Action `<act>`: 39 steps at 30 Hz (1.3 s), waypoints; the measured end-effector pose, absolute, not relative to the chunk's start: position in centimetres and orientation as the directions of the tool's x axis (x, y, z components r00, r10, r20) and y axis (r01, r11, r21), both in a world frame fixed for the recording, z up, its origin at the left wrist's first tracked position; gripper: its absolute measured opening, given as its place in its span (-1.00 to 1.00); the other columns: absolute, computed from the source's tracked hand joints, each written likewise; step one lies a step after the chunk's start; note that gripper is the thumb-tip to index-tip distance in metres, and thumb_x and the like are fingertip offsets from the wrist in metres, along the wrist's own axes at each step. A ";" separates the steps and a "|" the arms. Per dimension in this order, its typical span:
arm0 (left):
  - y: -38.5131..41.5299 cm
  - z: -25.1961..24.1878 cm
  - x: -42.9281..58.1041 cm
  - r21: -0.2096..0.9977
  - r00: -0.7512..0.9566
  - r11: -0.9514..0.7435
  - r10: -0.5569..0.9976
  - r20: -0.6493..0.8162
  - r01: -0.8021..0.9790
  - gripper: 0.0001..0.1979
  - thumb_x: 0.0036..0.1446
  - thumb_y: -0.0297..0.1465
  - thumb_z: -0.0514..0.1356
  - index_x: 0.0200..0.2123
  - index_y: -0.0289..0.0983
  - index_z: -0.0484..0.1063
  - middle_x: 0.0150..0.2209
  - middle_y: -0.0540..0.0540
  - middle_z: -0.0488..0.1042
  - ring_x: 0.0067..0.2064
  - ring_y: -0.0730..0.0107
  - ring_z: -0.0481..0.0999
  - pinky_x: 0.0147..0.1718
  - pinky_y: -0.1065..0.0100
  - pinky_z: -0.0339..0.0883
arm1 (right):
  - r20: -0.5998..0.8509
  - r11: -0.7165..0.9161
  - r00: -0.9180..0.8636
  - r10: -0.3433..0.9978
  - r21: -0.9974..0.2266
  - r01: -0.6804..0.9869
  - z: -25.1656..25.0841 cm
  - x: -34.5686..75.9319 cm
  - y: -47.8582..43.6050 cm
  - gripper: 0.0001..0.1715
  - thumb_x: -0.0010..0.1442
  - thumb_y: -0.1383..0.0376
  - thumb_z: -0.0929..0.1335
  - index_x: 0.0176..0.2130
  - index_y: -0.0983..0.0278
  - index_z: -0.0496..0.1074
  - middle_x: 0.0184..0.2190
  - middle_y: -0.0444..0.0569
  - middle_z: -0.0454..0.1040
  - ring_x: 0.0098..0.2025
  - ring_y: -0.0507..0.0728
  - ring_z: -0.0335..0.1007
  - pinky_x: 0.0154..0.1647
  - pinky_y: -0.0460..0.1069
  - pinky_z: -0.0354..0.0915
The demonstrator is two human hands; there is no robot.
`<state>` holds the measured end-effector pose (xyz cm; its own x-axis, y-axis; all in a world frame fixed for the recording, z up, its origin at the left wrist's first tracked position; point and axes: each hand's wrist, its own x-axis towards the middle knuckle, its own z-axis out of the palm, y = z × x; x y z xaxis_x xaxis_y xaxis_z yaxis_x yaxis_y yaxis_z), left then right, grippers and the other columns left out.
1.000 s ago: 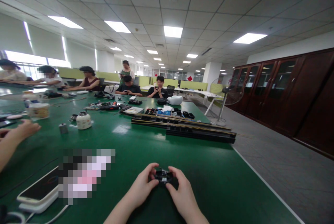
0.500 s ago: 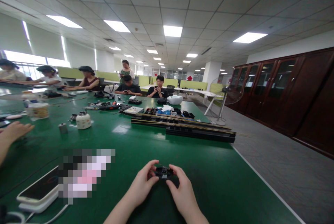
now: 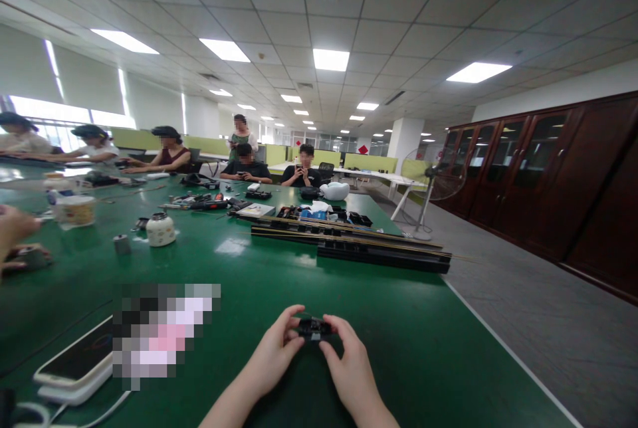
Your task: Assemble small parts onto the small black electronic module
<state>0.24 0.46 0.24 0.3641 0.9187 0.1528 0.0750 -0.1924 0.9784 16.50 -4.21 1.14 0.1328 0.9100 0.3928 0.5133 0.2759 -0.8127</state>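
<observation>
Between my two hands is a small black device with an uneven, detailed top and a grey patch on its near side [image 3: 315, 328]; its exact kind is too small to tell. My left hand [image 3: 276, 351] grips its left end, thumb in front and fingers behind. On the right end, my right hand [image 3: 346, 355] holds it in the same way. The device is just above the green table [image 3: 239, 315]. To the left lies a white-cased phone [image 3: 80, 351] with a cable beside it, next to a blurred-out patch.
Long black rails with thin brass-coloured rods [image 3: 383, 256] lie across the table ahead. A cream jar [image 3: 161, 230] and a grey cylinder [image 3: 121, 244] stand at left. Another person's hands [image 3: 17, 228] are at the left edge. Several people sit farther back; a fan [image 3: 428, 182] stands right.
My hands and the black device have hardly moved. At the left edge, the other person's hand has shifted, and a second hand with a grey object now shows there.
</observation>
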 end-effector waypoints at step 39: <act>-0.2 1.1 -0.3 0.823 0.391 -0.418 0.881 0.264 0.384 -0.57 -0.09 -0.52 0.12 -0.07 -0.19 0.33 -0.04 -0.11 0.34 0.00 0.25 0.32 0.02 0.28 0.15 | 0.345 0.270 0.036 0.938 -0.790 0.551 0.9 16.4 -4.2 -0.69 0.08 0.33 0.23 -0.18 0.18 0.44 -0.04 -0.02 0.39 0.07 0.16 0.24 0.14 0.09 0.12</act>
